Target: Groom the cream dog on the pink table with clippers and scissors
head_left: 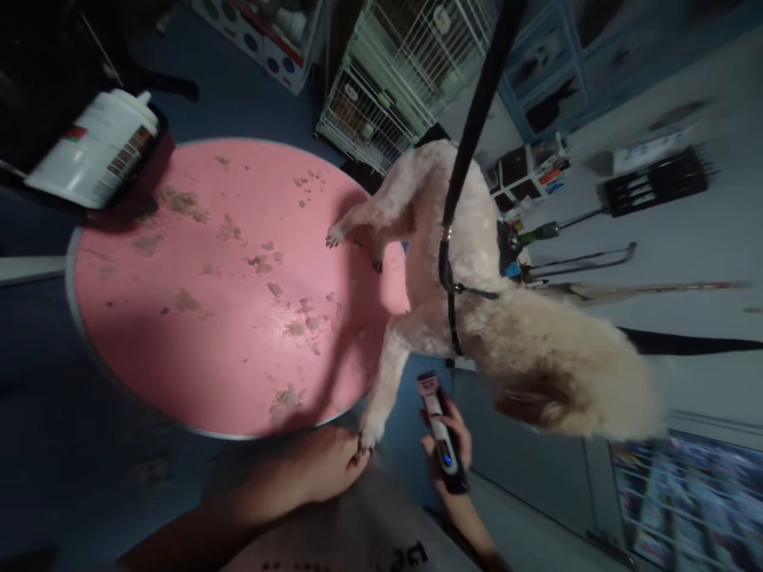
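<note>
A small cream dog (477,318) stands at the edge of a round pink grooming table (196,286), held by a black leash (470,143) and harness. My left hand (327,469) is closed around the dog's front paw (369,433) at the table's near rim. My right hand (450,453) grips a black and silver hair clipper (441,433), blade pointing up toward the dog's belly, a short gap below the body.
Clumps of cut fur lie scattered over the pink table. A white bottle (95,147) sits at the far left beside it. White wire cages (399,71) stand behind. Shelves with tools (656,179) line the right wall.
</note>
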`<state>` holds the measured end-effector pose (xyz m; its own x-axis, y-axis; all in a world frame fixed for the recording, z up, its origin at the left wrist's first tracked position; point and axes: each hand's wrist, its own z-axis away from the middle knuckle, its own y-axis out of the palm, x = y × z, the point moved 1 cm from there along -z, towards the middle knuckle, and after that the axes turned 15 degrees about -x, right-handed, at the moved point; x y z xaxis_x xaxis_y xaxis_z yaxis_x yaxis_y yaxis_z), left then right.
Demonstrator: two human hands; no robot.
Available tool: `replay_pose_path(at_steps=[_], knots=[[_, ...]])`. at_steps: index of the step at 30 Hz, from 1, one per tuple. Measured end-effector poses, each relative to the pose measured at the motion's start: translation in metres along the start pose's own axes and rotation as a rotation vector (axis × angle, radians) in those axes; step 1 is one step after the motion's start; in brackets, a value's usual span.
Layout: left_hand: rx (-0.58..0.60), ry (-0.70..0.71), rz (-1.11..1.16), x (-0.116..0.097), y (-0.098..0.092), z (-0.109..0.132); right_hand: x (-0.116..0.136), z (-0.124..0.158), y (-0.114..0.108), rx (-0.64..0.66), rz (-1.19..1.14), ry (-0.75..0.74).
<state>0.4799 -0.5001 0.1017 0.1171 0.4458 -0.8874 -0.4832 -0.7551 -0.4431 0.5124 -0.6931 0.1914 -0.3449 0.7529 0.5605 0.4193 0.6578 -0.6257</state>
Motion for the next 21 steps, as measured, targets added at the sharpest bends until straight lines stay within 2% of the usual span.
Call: replay_pose_path(at_steps=[2,4,5,8,11,13,15,19,21], knots=[[0.054,-0.034,-0.04,0.005,0.02,-0.01,0.003,0.005,-0.033,-0.055,-0.05,0.001],[0.083,0.022,-0.042,0.002,0.037,-0.019,0.013,-0.011,-0.04,-0.021,-0.035,-0.082],[0.084,0.058,-0.033,-0.001,0.044,-0.021,0.02,-0.026,-0.033,0.026,-0.007,-0.15],[0.068,0.089,0.005,-0.01,0.058,-0.022,0.034,-0.077,0.011,-0.017,0.159,-0.351],[0.124,0.046,0.077,-0.013,0.061,-0.018,0.04,-0.113,0.059,-0.027,0.242,-0.407],[0.145,0.039,0.136,-0.012,0.061,-0.016,0.042,-0.121,0.076,0.025,0.268,-0.407],[0.134,0.028,0.168,-0.009,0.061,-0.014,0.045,-0.12,0.078,0.068,0.27,-0.417],[0.105,0.016,0.211,-0.003,0.068,-0.013,0.049,-0.116,0.065,-0.051,0.225,-0.459],[0.061,0.033,0.228,-0.003,0.071,-0.012,0.048,-0.118,0.067,-0.036,0.24,-0.441]])
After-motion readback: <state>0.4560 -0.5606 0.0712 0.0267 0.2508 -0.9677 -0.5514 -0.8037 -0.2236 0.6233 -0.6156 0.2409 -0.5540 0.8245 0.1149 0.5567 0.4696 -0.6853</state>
